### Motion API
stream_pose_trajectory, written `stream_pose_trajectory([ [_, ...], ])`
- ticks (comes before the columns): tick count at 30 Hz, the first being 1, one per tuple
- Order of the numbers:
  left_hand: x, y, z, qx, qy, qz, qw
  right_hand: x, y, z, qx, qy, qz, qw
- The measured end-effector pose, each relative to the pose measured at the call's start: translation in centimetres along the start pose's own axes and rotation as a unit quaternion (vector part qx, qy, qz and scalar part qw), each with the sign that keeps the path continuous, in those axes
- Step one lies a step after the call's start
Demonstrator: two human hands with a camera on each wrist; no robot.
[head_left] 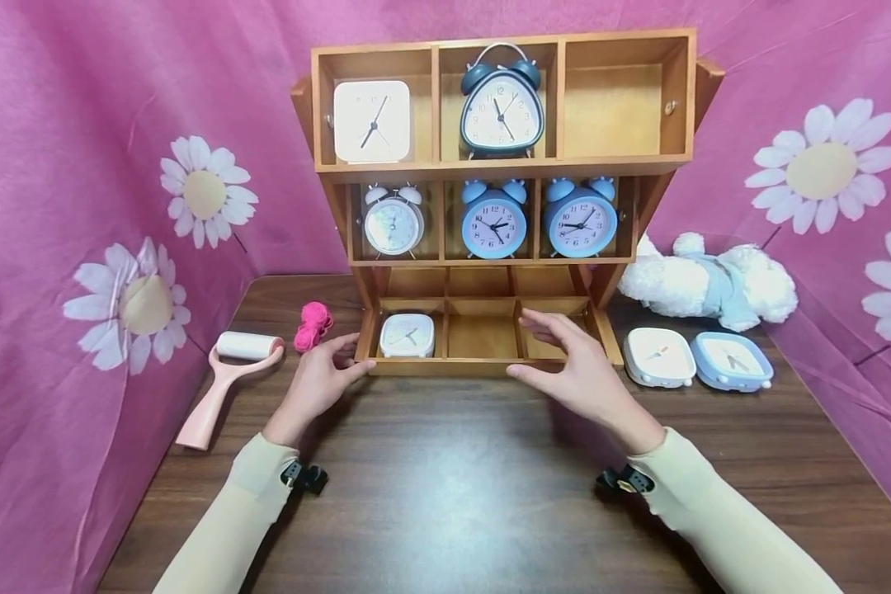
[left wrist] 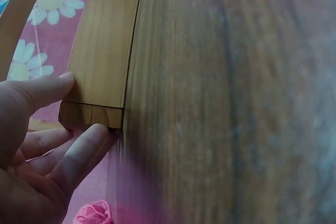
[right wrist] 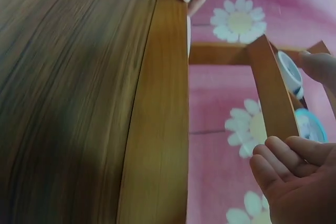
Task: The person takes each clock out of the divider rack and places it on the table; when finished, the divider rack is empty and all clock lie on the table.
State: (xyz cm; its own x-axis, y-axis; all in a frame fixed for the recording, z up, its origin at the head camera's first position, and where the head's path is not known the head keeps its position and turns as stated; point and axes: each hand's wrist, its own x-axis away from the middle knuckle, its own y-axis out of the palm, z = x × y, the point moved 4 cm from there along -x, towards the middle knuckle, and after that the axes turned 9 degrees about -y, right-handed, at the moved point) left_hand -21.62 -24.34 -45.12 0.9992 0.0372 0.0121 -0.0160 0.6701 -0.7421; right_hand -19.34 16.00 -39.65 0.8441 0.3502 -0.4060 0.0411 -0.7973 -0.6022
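Observation:
A three-tier wooden shelf stands at the back of the table with alarm clocks in its compartments. My left hand grips its lower left front corner, the thumb on the front board and the fingers around the side. The left wrist view shows that hand at the end of the board. Over the bottom right compartment, my right hand hovers with fingers spread, holding nothing. A small white clock sits in the bottom left compartment, close to the left hand.
White and blue clocks lie right of the shelf, before a white plush toy. On the left are a pink-handled lint roller and a bright pink bundle. A pink flowered cloth hangs around the table.

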Motion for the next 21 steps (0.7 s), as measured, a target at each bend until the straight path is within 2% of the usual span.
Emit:
stream_pose_trajectory([
  [9,0.0,0.1,0.1,0.004,-0.004,0.002,1.0,-2.3,3.7,0.0,-0.035,0.038,-0.016,0.9985],
  [15,0.0,-0.1,0.0,0.003,-0.009,0.003,0.9999,-3.4,6.4,-0.7,-0.053,0.039,-0.034,0.9973],
  [21,0.2,0.0,0.0,0.0,-0.009,-0.001,1.0,-4.4,8.8,-1.9,-0.043,0.032,-0.041,0.9977],
])
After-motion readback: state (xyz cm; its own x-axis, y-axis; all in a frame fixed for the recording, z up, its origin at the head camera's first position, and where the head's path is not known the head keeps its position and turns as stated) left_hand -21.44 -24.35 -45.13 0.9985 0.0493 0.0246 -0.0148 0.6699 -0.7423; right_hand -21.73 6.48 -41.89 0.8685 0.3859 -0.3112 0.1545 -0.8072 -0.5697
